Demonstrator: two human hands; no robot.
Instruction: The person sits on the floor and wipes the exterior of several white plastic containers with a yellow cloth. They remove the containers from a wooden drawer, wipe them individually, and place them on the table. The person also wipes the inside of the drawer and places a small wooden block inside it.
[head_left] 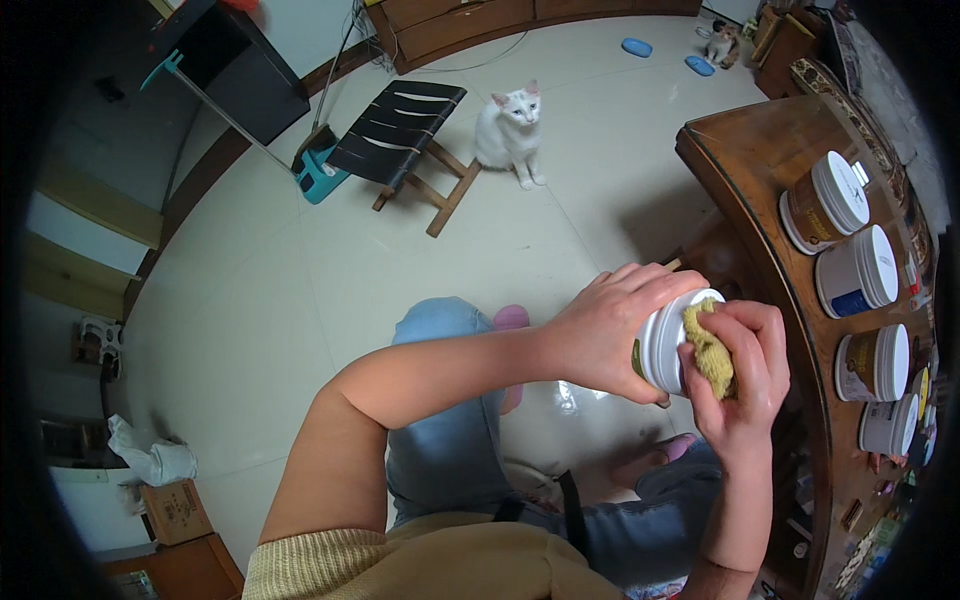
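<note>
My left hand (620,322) is wrapped round a white plastic jar (657,345) with a white lid, held tilted over my lap. A bit of green label shows at the jar's lower left. In my right hand (748,375) a yellow-green cloth (709,350) is bunched up and pressed against the lid. The fingers of the right hand curl over the cloth, and its thumb lies along the near side. Most of the jar's body is hidden behind the left hand.
A wooden table (735,150) on the right bears several lidded jars (865,270). On the tiled floor ahead, a white cat (513,135) sits beside a folding stool (397,133). A teal dustpan (320,172) stands farther left. Two blue slippers (637,47) lie near another cat (722,46).
</note>
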